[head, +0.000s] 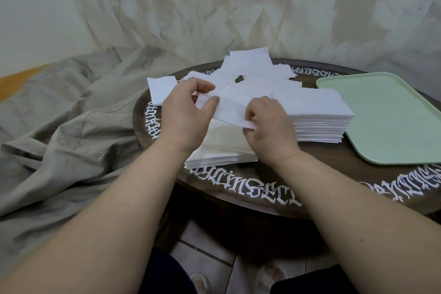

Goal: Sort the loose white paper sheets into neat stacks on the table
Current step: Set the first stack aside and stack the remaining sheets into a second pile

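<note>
One white sheet (230,110) is pinched at its two ends, by the left hand (188,112) and by the right hand (269,124), probably so that it can be laid square on the low stack (219,153) below. A taller stack (322,124) is seen just beside, loose sheets (250,67) behind, all on the desk (274,186). The low stack is partly hidden by the hands.

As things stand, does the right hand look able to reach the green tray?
Probably yes. The tray lies on the table just right of the tall stack, with nothing between it and the right hand. But that hand's fingers are pinching a sheet, which it would need to release first.
</note>
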Motion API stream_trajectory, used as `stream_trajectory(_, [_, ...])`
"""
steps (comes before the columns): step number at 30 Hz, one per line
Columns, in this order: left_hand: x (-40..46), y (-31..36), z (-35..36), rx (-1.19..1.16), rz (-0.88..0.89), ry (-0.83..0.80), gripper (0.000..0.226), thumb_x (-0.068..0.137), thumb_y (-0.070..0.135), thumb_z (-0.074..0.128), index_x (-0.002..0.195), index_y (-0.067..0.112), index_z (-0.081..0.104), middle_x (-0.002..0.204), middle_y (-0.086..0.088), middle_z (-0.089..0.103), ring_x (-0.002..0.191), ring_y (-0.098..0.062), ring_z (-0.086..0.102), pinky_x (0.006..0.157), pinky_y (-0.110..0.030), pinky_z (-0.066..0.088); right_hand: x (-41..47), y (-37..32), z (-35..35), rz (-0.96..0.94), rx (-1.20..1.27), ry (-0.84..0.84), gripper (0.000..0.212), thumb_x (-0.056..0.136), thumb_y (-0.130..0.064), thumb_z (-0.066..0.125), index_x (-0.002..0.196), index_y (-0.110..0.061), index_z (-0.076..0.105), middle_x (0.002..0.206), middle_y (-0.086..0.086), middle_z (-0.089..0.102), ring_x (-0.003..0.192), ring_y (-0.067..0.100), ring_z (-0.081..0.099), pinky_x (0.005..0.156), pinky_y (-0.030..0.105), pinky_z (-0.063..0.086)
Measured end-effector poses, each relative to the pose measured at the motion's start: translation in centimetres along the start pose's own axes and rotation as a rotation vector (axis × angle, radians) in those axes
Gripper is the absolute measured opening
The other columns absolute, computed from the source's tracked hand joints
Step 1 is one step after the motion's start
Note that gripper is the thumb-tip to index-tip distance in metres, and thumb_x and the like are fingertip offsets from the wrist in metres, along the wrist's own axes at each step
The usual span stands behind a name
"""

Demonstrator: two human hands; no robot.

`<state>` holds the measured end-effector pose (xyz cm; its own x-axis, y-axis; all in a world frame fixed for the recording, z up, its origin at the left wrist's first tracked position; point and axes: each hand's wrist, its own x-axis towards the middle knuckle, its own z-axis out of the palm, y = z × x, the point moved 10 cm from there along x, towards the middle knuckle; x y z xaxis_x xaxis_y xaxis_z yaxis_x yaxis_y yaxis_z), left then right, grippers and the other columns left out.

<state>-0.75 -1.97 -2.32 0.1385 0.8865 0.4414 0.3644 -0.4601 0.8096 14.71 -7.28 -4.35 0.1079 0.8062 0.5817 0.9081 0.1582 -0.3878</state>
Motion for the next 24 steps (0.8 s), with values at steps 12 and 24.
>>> stream_trajectory(12, [-1.4, -8.6, 2.7, 0.226, -0.340, -0.230, 0.027, 0.080, 0.015, 0.069, 0.106, 0.021, 0.063, 0.104, 0.007, 0.064, 0.101, -0.016, 0.062, 0.094, -0.031, 0.047, -2.5, 4.8, 2.7, 0.133, -0.179, -0.479, 0.013, 0.085, -0.017, 0.057, 0.095, -0.021, 0.064, 0.103, -0.001, 0.058, 0.100, 0.022, 0.052, 0.074, 0.030, 0.039])
stream_trajectory(24, [-0.5, -5.9, 1.2, 0.178, -0.247, -0.102, 0.022, 0.082, 0.013, 0.067, 0.102, 0.023, 0.063, 0.091, 0.010, 0.064, 0.073, -0.001, 0.058, 0.073, -0.020, 0.043, -1.3, 3.9, 0.0, 0.084, -0.006, -0.260, 0.013, 0.080, -0.007, 0.061, 0.089, -0.015, 0.065, 0.098, 0.003, 0.064, 0.093, 0.023, 0.058, 0.078, 0.028, 0.040])
